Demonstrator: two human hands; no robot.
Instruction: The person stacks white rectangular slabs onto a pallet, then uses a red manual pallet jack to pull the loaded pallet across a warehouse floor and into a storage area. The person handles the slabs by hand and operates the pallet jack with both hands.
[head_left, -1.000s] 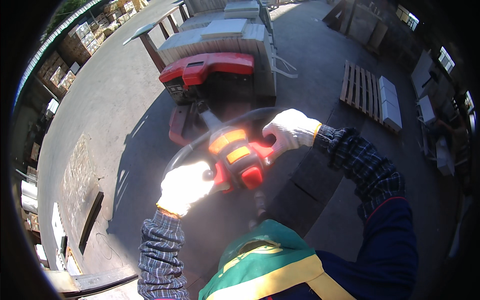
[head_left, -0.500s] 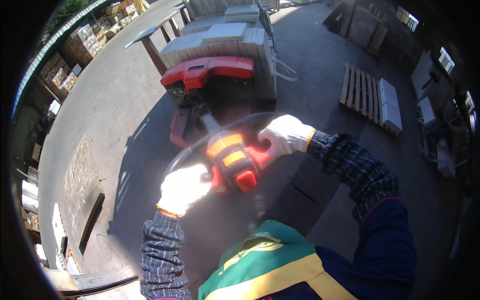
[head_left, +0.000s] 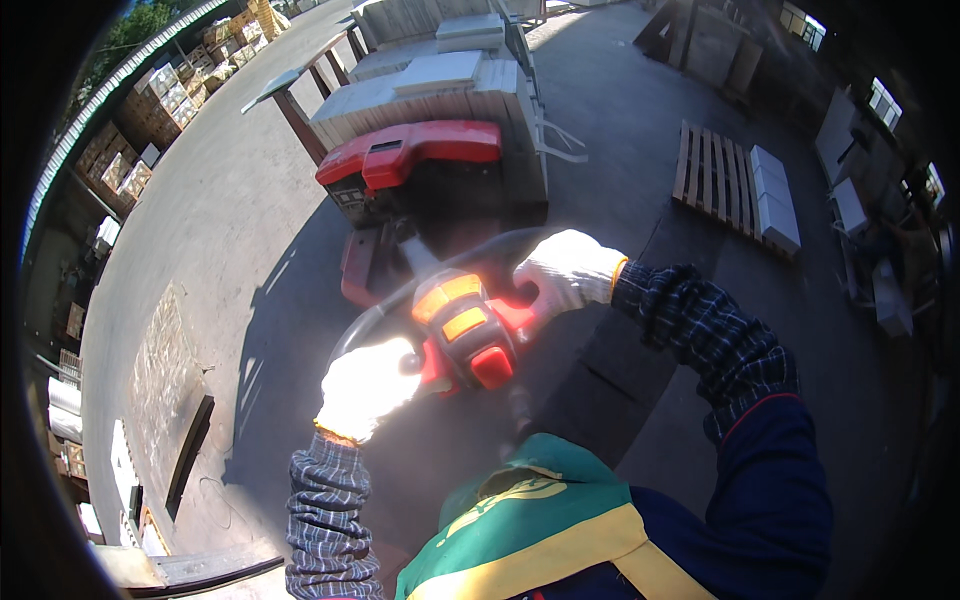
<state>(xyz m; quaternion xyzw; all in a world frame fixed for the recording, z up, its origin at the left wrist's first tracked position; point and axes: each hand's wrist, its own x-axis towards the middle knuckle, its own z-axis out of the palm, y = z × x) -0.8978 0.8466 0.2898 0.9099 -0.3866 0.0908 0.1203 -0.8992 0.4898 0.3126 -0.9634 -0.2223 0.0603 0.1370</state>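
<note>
White-gloved in the head view, gripped the control handle (head_left: 463, 324) by both ends with left hand (head_left: 370, 388) and right hand (head_left: 572, 270), with fingers (head_left: 540, 264) curled round; held it between green-and-yellow garment (head_left: 545, 520) and red machine body (head_left: 410, 152).

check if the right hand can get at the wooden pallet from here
Probably not as things stand: the right hand is closed on the control handle, and a stretch of floor separates it from the wooden pallet.

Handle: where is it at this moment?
In the head view, the handle is near the picture's centre, gripped between the left hand and right hand, below the red cover.
</note>
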